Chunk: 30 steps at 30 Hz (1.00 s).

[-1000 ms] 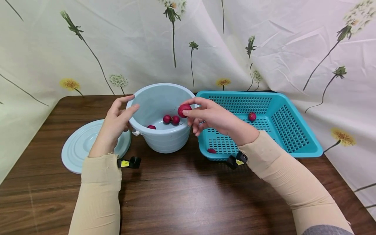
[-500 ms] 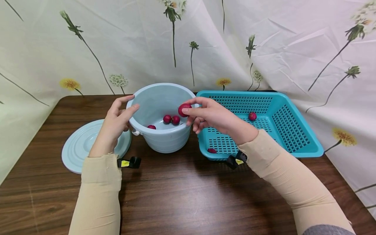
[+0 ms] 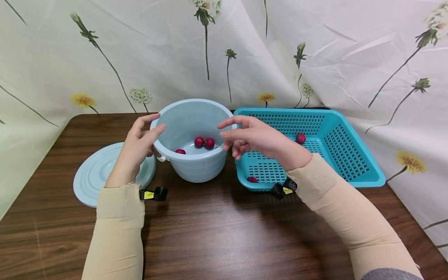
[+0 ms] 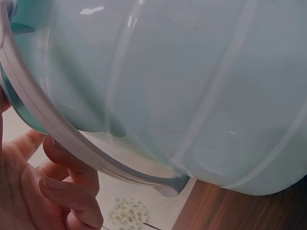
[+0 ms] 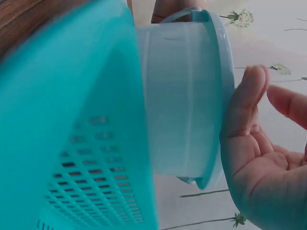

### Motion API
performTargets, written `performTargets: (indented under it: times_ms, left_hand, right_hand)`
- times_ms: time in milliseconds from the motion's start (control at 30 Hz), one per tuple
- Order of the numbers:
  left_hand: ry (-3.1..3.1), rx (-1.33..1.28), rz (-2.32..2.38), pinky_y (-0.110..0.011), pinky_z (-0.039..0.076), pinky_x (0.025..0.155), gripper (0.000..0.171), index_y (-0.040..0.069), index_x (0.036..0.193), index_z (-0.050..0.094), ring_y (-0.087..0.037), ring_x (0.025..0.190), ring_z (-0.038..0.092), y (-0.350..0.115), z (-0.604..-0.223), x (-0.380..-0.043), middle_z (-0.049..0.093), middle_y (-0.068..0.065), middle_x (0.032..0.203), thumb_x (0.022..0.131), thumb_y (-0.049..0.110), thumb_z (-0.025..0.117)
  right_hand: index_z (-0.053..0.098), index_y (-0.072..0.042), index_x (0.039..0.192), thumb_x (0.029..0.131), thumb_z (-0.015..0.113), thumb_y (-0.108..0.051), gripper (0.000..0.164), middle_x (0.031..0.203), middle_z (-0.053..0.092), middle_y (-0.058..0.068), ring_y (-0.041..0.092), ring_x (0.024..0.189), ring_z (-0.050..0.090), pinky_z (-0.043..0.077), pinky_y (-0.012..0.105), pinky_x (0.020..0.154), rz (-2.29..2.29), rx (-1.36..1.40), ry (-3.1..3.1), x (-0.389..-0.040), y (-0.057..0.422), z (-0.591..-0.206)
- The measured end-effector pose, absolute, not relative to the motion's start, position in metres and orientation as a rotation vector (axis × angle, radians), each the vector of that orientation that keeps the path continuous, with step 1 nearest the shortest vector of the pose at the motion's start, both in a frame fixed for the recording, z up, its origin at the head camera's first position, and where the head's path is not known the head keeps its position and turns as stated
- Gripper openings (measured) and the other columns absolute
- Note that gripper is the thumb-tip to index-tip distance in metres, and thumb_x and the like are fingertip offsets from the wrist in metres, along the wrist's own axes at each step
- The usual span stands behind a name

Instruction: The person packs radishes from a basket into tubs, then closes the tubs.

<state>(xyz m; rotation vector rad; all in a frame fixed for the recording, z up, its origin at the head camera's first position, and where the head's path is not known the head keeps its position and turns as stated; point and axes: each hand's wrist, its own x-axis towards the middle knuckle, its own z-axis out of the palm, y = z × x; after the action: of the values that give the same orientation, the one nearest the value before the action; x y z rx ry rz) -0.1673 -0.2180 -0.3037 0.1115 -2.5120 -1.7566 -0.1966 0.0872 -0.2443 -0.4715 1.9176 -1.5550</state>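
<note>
In the head view a pale blue bucket (image 3: 196, 166) stands at the middle, with several red radishes (image 3: 199, 142) visible on its floor. My left hand (image 3: 135, 146) holds its left rim, thumb over the inside; the left wrist view shows the other fingers loosely curled by the bucket's handle (image 4: 72, 134). Over the right rim hovers my right hand (image 3: 250, 136), thumb and index finger apart with nothing between them. That hand appears beside the bucket's rim in the right wrist view. The near right part of the bucket's floor is hidden by its wall.
To the right is a turquoise perforated basket (image 3: 364, 165) with a radish (image 3: 300, 138) toward its back and another red piece (image 3: 252, 179) at its near left corner. A round pale blue lid (image 3: 87, 175) lies left on the brown wooden table (image 3: 210, 233). Flowered cloth (image 3: 147, 46) hangs behind.
The radish that my right thumb and fingers pinched has been let go over the bucket and is out of sight. My right fingers have spread; the left hand has stayed put.
</note>
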Motion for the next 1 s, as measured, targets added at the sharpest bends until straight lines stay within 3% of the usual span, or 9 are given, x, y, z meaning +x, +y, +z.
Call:
performTargets:
  times_ms: [467, 1000]
  left_hand:
    - [-2.516, 0.119, -1.751, -0.026, 0.042, 0.058, 0.057, 0.029, 0.147, 0.043, -0.01, 0.06, 0.054, -0.218, -0.304, -0.167, 0.064, 0.003, 0.095, 0.096, 0.051, 0.057]
    - [-2.518, 0.129, -1.749, -0.026, 0.041, 0.058, 0.057, 0.03, 0.148, 0.042, -0.009, 0.059, 0.052, -0.217, -0.303, -0.166, 0.064, 0.004, 0.093, 0.096, 0.05, 0.057]
  right_hand:
    - [0.05, -0.001, 0.135, 0.102, 0.054, -0.013, 0.036, 0.088, 0.066, 0.01, 0.02, 0.062, 0.061, 0.056, 0.032, 0.067, -1.602, -0.473, 1.969, -0.21, 0.118, -0.226]
    - [0.052, -0.004, 0.128, 0.102, 0.056, -0.024, 0.032, 0.086, 0.066, 0.002, 0.014, 0.065, 0.062, 0.056, 0.03, 0.071, -1.576, -0.241, 2.184, -0.244, 0.178, -0.231]
